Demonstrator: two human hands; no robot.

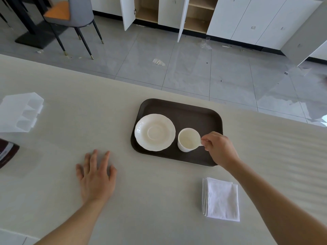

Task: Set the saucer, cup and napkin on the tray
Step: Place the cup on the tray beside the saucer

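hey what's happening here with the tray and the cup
A person is laying out a tea setting on a dark tray on a pale table. The saucer already lies on the tray's left side. The right hand grips the white cup by its handle, beside the saucer and over the tray, not on the saucer. The left hand rests flat and open on the table. The folded white napkin lies on the table, nearer than the tray, not yet set on it.

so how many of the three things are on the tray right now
2. The saucer lies on the left part of the tray, and the cup stands beside it, its handle pinched in the right hand. The napkin is on the table, off the tray.
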